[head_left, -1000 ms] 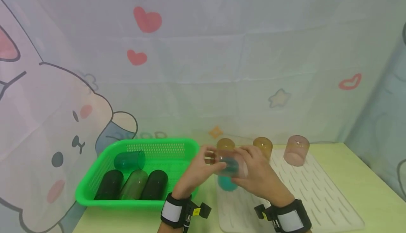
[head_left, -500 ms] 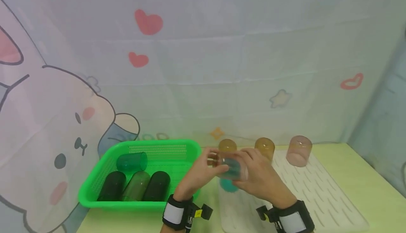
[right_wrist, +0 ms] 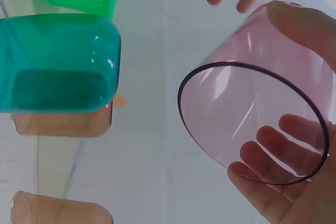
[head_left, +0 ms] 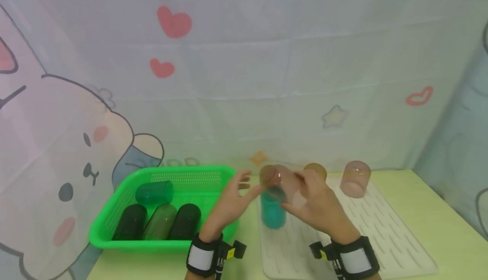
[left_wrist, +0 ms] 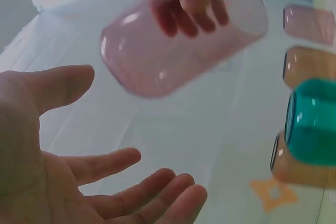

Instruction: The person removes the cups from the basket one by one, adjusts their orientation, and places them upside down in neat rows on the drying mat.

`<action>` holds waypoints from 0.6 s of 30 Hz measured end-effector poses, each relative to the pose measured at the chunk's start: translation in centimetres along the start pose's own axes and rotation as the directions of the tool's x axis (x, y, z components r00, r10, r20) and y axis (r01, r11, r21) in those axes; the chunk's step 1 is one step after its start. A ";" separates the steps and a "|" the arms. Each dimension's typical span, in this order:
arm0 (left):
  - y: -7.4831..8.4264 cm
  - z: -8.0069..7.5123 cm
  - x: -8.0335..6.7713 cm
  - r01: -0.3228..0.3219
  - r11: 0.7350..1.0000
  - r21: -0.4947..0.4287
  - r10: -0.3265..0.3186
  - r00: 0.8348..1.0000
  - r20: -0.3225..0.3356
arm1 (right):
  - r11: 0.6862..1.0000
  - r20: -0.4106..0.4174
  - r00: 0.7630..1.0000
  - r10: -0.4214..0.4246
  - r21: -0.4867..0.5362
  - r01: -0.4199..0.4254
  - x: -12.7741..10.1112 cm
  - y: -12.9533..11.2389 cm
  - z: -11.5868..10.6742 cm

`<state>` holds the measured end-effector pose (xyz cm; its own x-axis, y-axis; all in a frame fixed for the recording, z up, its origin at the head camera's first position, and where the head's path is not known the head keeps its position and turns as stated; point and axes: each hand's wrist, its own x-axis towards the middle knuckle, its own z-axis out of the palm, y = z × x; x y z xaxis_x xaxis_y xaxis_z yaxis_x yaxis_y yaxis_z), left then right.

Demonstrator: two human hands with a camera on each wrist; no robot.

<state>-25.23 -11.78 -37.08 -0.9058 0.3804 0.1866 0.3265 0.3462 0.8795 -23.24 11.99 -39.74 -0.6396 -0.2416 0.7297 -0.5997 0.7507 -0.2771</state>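
Observation:
My right hand (head_left: 320, 206) grips a clear pink cup (head_left: 287, 182) above the mat, thumb on one side and fingers on the other. The cup tilts, its dark rim (right_wrist: 231, 65) toward the right wrist camera. Beside it my left hand (head_left: 230, 201) has its fingers spread and holds nothing; in the left wrist view a gap separates the thumb from the pink cup (left_wrist: 152, 61). Below the held cup, a teal cup (head_left: 273, 216) stands upside down on the white ridged mat (head_left: 389, 242). Behind are two amber cups, one (head_left: 265, 174) partly covered by the held cup, the other (head_left: 315, 170) by my right hand.
Another pink cup (head_left: 356, 179) stands inverted at the mat's back right. To the left is a green plastic basket (head_left: 152, 244), holding a teal cup (head_left: 154, 193), a green cup (head_left: 162, 223) and two dark cups lying down. A printed curtain (head_left: 244, 81) hangs behind.
My left hand has let go of the pink cup and moved left. The cup, now in my right hand alone, has tilted, and more of the teal cup shows.

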 end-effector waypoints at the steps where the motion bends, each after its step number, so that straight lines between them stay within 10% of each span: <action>1: -0.1 -0.1 0.0 -0.007 1.000 0.028 0.007 1.000 -0.014 | 0.999 -0.007 1.000 0.022 0.026 -0.022 0.0 0.2 -0.2; 10: -0.3 -1.4 -0.4 0.034 0.964 0.263 0.001 0.991 -0.132 | 0.952 0.062 0.958 0.280 0.115 -0.285 -0.7 2.7 -1.3; 18: -0.4 -2.1 -1.0 0.031 0.922 0.386 0.023 0.991 -0.134 | 0.801 0.238 0.848 0.473 0.284 -0.526 -2.4 5.6 -2.6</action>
<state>-25.05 -14.09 -36.66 -0.9262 0.2695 0.2638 0.3771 0.6623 0.6475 -23.82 18.37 -41.42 -0.9406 0.0039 0.3395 -0.2806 0.5541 -0.7838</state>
